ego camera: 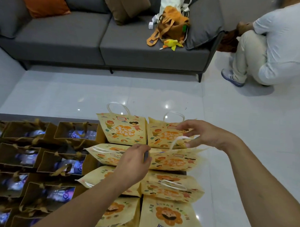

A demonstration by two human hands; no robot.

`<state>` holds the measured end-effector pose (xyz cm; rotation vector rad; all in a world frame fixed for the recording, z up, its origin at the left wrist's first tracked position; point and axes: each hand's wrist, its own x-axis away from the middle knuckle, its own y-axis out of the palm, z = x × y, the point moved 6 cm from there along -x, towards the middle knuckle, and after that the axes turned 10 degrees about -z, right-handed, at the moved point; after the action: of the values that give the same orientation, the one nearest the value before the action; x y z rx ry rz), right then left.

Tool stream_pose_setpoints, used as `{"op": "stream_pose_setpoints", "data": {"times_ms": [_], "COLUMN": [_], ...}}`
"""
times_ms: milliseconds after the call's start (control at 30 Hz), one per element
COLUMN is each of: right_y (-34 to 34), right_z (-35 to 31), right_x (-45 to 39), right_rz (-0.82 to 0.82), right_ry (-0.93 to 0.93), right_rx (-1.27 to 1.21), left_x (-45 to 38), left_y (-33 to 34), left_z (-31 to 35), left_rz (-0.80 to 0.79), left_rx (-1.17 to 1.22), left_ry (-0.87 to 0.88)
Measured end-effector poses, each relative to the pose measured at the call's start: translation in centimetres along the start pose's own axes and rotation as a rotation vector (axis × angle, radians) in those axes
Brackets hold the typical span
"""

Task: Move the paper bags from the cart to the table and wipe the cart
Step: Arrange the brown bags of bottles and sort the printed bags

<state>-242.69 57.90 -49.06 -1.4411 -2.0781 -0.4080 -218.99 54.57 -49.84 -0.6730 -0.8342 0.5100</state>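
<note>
While the left hand [133, 161] rests with curled fingers on the second-row yellow printed paper bag [171, 160], apparently pinching its top edge, the right hand [198, 134] hovers with fingers spread and relaxed at that bag's white cord handle [176, 141]. Yellow bags stand in paired rows; open brown paper bags [59, 159] fill the surface to the left.

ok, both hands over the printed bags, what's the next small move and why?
Probably close the right hand on the white rope handle at its fingertips. That hand looks open, fingers spread just above the loop, while the left hand rests on the neighbouring printed bag. A grip on the handle would let the bag be lifted.
</note>
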Motion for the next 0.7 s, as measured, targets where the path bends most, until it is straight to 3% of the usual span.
{"op": "stream_pose_setpoints", "data": {"times_ms": [67,133,200,300,367,467,700], "right_y": [-1.0,-2.1,-2.9,-1.4,-1.3,-2.0,-1.6], "right_z": [0.1,0.1,0.7,1.9,2.6,2.7,2.1], "right_x": [0.3,0.0,-1.1,-4.8,-6.5,-7.4,-6.8], "right_rz": [0.083,0.329,0.548,0.399,0.418,0.532,0.507], "right_ry": [-0.043,-0.107,-0.027,0.170,0.232,0.236,0.243], "right_rx": [-0.112,-0.250,-0.116,0.279,0.372,0.403,0.299], "left_x": [-0.4,-0.7,-1.0,-1.6,-1.9,-2.1,-1.9], "left_y": [0.2,0.4,0.7,1.3,1.5,1.8,2.1], "left_z": [0.1,0.2,0.3,0.3,0.2,-0.2,-0.5], "left_rz": [0.002,0.002,-0.004,-0.024,-0.021,-0.006,0.007], "left_rx": [0.000,0.009,0.015,0.025,0.024,0.023,0.035], "left_ry": [0.002,0.006,0.005,0.003,0.013,0.013,0.021]}}
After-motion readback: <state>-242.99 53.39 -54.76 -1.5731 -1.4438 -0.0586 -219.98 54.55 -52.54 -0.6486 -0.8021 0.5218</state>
